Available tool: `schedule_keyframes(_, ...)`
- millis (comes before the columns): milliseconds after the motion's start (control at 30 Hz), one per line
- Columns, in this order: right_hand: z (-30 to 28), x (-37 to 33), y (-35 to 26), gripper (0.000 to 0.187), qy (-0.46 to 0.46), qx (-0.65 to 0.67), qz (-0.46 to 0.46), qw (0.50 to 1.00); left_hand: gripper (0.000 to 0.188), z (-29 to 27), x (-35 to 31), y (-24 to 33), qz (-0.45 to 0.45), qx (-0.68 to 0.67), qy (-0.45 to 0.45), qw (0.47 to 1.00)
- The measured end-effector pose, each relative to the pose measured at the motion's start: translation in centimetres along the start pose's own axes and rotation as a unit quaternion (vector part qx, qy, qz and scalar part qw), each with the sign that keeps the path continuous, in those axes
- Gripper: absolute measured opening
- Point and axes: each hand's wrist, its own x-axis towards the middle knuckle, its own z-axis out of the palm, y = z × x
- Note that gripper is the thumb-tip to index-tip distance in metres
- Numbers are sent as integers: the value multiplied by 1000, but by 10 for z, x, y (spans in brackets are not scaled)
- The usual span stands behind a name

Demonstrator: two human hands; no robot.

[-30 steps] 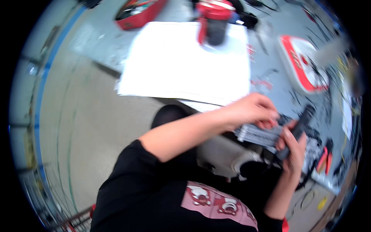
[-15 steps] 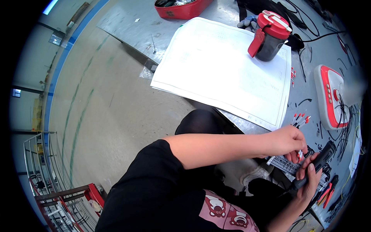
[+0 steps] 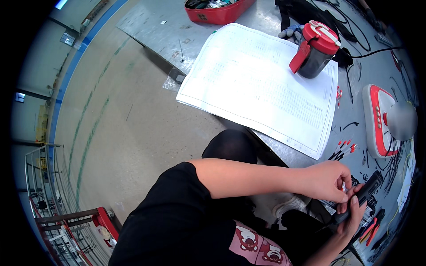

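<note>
A: where's the tool, and how many hands on it?

B: one dark tool (image 3: pixel 372 185), over by the table's near right end, slanting up and right. one hand's definitely on it: right hand (image 3: pixel 353 215), fingers wrapped round. left hand (image 3: pixel 326 179) is right beside those fingers, thumb and fingertips drawn in close. can't tell if it's pinching anything.

A: count the stuff around them?

B: one pair of red-handled pliers (image 3: pixel 373 232) just right of the right hand. a bunch of red-tipped wires (image 3: pixel 344 148) above the left, too jumbled to count. further out, one white-and-red device (image 3: pixel 382 142), one cup (image 3: pixel 316 57) standing on the paper (image 3: pixel 262 84) (more than one sheet, edges don't line up), one red box (image 3: pixel 217 17) up top.

A: edges? elbow room?

B: table (image 3: pixel 151 31) edge runs diagonally, and the paper's lower left corner pokes past it. wide stretch of floor (image 3: pixel 146 115) on the left; right side's tight, pliers and wires crowd the hands.
</note>
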Motion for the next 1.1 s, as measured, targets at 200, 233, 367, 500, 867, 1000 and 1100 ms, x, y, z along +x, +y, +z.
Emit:
schedule_keyframes(200, -2, 1, -1, 41, 2, 16, 10, 1000, 24, 0, 2, -2, 6, 7, 0, 1000)
schedule_keyframes(233, -3, 0, -1, 41, 6, 13, 13, 1000, 24, 1, 5, -3, -5, -23, 2, 1000)
schedule_keyframes(367, 1, -1, -2, 41, 11, 14, 16, 1000, 22, 3, 6, -11, -2, -55, 10, 998)
schedule_keyframes(500, 5, -3, -2, 40, 9, 17, 7, 1000, 22, -1, 0, -5, -13, -2, -17, 1000)
schedule_keyframes(867, 7, 4, -7, 27, 4, -17, 38, 999, 37, -9, 2, -12, -27, 65, -7, 997)
schedule_keyframes(1000, 10, 0, -17, 29, 9, -37, 41, 998, 36, 2, 11, -13, -23, 106, -4, 994)
schedule_keyframes(1100, 12, -6, -16, 29, 12, -62, 45, 997, 37, 3, 12, -13, -4, 153, -2, 988)
